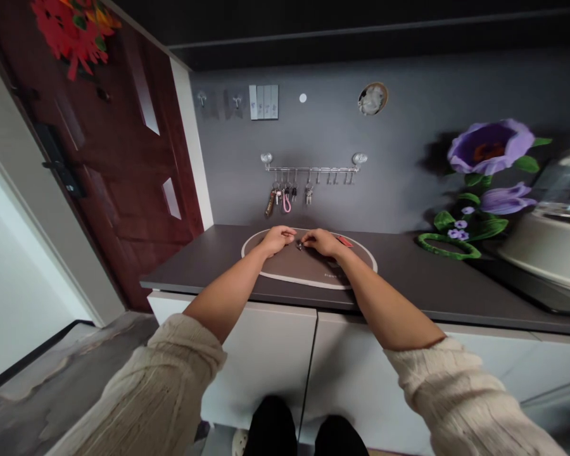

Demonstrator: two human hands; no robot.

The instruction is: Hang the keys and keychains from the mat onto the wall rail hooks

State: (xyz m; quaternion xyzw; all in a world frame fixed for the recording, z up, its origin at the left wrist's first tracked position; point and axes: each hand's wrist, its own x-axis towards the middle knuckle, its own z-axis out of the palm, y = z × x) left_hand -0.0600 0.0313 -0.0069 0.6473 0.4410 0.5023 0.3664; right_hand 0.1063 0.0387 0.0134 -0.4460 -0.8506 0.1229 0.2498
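Observation:
My right hand (319, 240) is closed in a pinch on a small shiny metal piece (299, 245) that looks like a key. Just to its left, my left hand (278, 240) has its fingers curled and pressed together; whether anything sits in them I cannot make out. Both hands are low over a brown oval mat (289, 267) with a pale rim, lying on the dark countertop (194, 261). A small red item (344, 241) lies on the mat, partly behind my right wrist.
On the grey wall, a clear hook rail (313, 169) carries several key sets (286, 197). Purple crocheted flowers (491, 149) with a green ring base (449, 247) and a white domed appliance (551, 234) stand at right. A dark red door (123, 158) is at left.

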